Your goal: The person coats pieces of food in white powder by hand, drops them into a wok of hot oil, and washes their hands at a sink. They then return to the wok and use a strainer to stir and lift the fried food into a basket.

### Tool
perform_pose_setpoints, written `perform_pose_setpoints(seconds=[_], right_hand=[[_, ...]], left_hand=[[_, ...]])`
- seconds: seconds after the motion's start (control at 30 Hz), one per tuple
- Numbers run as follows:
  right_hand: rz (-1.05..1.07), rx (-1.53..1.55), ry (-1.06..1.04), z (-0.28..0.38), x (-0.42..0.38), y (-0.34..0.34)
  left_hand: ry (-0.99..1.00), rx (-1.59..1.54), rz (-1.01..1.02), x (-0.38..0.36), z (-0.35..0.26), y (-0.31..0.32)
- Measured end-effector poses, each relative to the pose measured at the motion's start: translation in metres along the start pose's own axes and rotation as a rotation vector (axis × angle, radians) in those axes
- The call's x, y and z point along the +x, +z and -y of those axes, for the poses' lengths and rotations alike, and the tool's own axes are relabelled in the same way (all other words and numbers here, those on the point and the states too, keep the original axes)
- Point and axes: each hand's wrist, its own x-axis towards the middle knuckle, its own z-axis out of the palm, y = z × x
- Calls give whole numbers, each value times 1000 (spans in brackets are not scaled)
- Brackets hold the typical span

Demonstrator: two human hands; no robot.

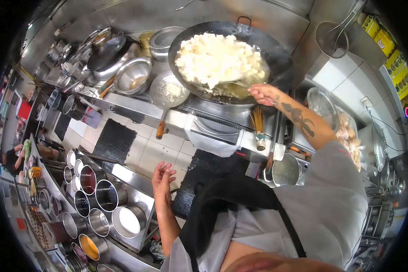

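Note:
My right hand [263, 94] is closed on the thin metal handle of a utensil [241, 84] at the near side of a large black wok [279, 56]. The utensil's far end is hidden under a big heap of pale, lumpy pieces [220, 59]. Oil shows around the heap's lower edge. My left hand [163, 179] hangs over the floor in front of the stove, fingers apart and loosely bent, with nothing in it. A round perforated skimmer [169, 89] with a wooden handle rests left of the wok, with white crumbs on it.
Metal bowls [133, 76] and pans stand on the counter to the left. A bamboo brush [259, 129] and a pot [286, 170] are near the stove's front right. Several steel containers [108, 196] hold sauces at lower left. A wire strainer [332, 40] hangs at upper right. Another person [13, 158] is far left.

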Motion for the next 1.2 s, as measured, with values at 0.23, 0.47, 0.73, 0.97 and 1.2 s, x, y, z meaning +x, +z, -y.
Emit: perform_pose_setpoints(seconds=[0.23,0.47,0.73,0.97,1.2], right_hand=[[-98,3,-58,-7,-48,-22],[-407,-412,5,14,-143,-14],[-608,-837,72,27,-145,-9],[-589,-866,25,39,-177,34],[-714,-1085,87,74,-188,10]], left_hand=[[-86,-135,28,-27,33,-20],[-108,-103,81,-16,19,-20],[-80,-138,230,-4,3,-3],[-131,-212,247,-8,4,-16],[-153,-328,323,-2,4,-22]])
